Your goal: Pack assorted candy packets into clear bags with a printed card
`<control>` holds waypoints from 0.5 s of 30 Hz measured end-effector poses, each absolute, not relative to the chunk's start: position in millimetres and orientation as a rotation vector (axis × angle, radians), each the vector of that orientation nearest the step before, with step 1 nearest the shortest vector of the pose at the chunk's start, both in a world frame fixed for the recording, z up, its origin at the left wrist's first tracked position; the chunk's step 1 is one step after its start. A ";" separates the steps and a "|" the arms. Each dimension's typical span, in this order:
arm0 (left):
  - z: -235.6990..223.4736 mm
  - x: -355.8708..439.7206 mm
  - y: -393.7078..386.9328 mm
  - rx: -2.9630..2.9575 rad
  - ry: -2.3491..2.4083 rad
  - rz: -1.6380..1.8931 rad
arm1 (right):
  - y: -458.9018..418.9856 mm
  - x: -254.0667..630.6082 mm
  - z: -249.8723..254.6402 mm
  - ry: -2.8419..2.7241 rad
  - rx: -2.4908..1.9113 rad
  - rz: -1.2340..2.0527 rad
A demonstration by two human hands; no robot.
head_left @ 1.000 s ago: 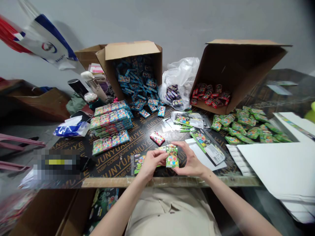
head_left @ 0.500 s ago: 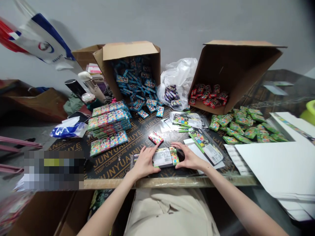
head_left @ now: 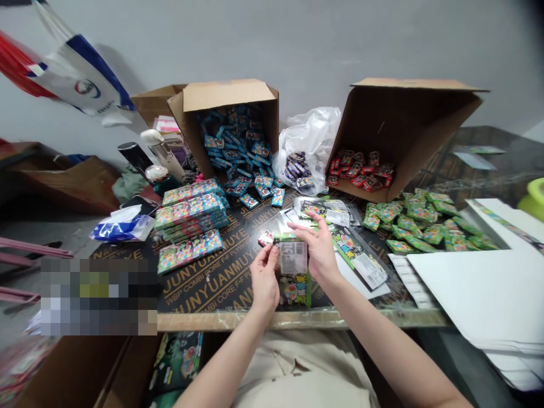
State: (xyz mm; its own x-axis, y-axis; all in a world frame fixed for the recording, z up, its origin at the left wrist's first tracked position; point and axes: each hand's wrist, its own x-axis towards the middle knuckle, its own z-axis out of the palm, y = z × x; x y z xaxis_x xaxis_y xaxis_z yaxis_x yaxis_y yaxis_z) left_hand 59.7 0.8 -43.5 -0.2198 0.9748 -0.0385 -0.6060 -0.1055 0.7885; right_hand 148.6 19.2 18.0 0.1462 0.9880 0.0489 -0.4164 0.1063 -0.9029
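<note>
A printed plastic packet (head_left: 294, 289), black and green with a white label panel, stands upright before me near the table's front edge. My left hand (head_left: 267, 277) pinches its left edge between thumb and fingers. At the packet's right side is my right hand (head_left: 322, 249), its fingers stretched out and apart; its thumb is partly hidden. A small red box (head_left: 266, 239) lies just behind my left fingertips, partly covered by them. To the right, similar flat printed packets (head_left: 359, 258) lie on white card, and others (head_left: 327, 211) are piled farther back.
Stacked multicoloured box sets (head_left: 191, 212) stand left. Behind are a carton (head_left: 232, 90) of blue boxes, a plastic bag (head_left: 312, 130) with purple boxes and a carton (head_left: 408, 130) with red boxes. Green boxes (head_left: 425, 218) and white card sheets (head_left: 467, 283) lie right.
The packet has turned from lying lengthwise across the table to upright. My left hand has shifted to a pinch on its edge, and my right fingers have lifted and spread.
</note>
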 end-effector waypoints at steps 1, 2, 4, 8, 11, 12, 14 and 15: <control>-40.7 62.4 -1.6 0.520 0.766 1.624 | 18.4 149.1 19.3 -0.872 -0.880 1.249; -37.3 63.2 -3.2 0.457 0.720 1.602 | 17.3 150.6 19.6 -0.914 -0.864 1.266; -30.1 60.1 -3.1 0.367 0.686 1.549 | 14.3 155.3 18.5 -0.944 -0.825 1.291; -20.0 46.9 5.2 0.317 0.749 1.403 | 10.4 166.4 14.2 -0.786 -0.788 1.414; -13.4 42.1 9.9 0.479 0.774 1.285 | 12.8 174.0 13.3 -0.757 -0.841 1.507; -10.4 41.6 10.1 0.555 0.787 1.279 | 14.3 176.4 13.4 -0.768 -0.863 1.540; -3.3 41.2 8.7 0.756 0.857 1.358 | 17.1 181.6 13.1 -0.816 -0.910 1.588; 0.3 40.8 7.4 0.889 0.908 1.416 | 17.9 184.2 12.4 -0.868 -0.935 1.571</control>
